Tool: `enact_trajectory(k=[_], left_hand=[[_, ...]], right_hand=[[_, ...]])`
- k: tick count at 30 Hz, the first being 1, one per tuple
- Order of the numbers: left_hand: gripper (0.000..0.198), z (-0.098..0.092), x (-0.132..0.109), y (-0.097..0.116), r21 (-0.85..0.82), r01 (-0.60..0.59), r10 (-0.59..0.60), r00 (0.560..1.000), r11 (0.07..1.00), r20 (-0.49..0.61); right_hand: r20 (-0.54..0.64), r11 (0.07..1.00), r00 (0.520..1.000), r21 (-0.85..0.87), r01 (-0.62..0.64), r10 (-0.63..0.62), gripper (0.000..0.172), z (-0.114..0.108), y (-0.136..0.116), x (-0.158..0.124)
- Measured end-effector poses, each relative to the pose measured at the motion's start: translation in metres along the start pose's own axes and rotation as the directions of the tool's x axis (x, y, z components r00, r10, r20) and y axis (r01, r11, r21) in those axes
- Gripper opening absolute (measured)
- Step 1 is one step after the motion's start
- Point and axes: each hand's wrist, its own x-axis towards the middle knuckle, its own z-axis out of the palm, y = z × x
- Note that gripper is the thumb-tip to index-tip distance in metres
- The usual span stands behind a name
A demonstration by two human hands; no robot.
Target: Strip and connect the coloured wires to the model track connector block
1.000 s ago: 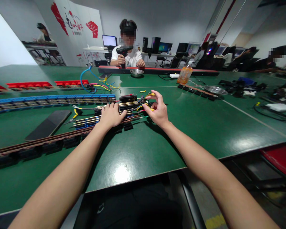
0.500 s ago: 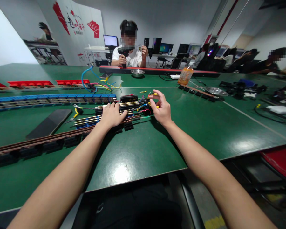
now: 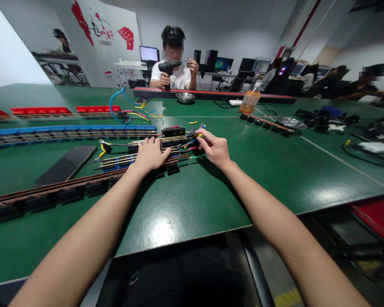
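Observation:
My left hand [image 3: 152, 154] lies palm down, fingers spread, across long strips of thin brass-coloured rods [image 3: 120, 161] set in blue and black plastic holders. At the right end of these strips, a bunch of coloured wires [image 3: 189, 145] in blue, yellow, red and green comes out. Over that end, my right hand [image 3: 218, 150] has thumb and forefinger pinched on what looks like a yellow wire [image 3: 199, 135]. Its other fingers are curled and partly hidden. A brown strip on black blocks [image 3: 92, 183] runs under my left forearm and hand.
A dark phone-like slab [image 3: 66, 165] lies left. Behind are a long blue strip [image 3: 70, 131], red holders [image 3: 41, 111] and a looped blue cable [image 3: 111, 106]. Across the green table [image 3: 192, 209], a person holds a power drill [image 3: 167, 70] near a metal bowl [image 3: 184, 98]. An orange-filled bottle [image 3: 250, 101] stands right.
My right thumb and forefinger have closed from a wider curl into a pinch, moving slightly left and down over the wires. My left hand has stayed in place.

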Motion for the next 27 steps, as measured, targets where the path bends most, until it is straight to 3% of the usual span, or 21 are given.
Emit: enact_trajectory(k=[5, 10, 13, 22, 27], left_hand=[[0.064, -0.0003, -0.0003, 0.0014, 0.01, 0.011, -0.011, 1.0, 1.0, -0.004], [0.065, -0.002, -0.0015, 0.0036, 0.006, 0.033, -0.033, 0.999, 0.999, -0.021], [0.064, -0.0028, -0.002, 0.0041, -0.005, 0.041, -0.042, 0.999, 0.999, -0.031], [0.065, -0.003, -0.0016, 0.0024, 0.001, 0.018, -0.018, 1.0, 1.0, -0.014], [0.065, -0.0033, -0.0028, 0.0038, -0.018, 0.059, -0.059, 0.998, 0.998, -0.012]], right_hand=[[0.082, 1.0, 0.997, -0.015, 0.015, -0.014, 0.027, -0.0018, -0.0021, -0.0006], [0.223, 0.998, 0.973, 0.032, 0.052, -0.057, 0.043, -0.004, 0.0011, 0.0018], [0.247, 0.992, 0.961, 0.032, 0.123, -0.127, 0.047, -0.0045, 0.0011, 0.0025], [0.185, 0.988, 0.972, -0.019, 0.15, -0.144, 0.041, -0.0018, -0.0005, 0.0019], [0.073, 0.997, 0.997, 0.068, 0.033, -0.038, 0.042, 0.0013, 0.0012, 0.0001]])
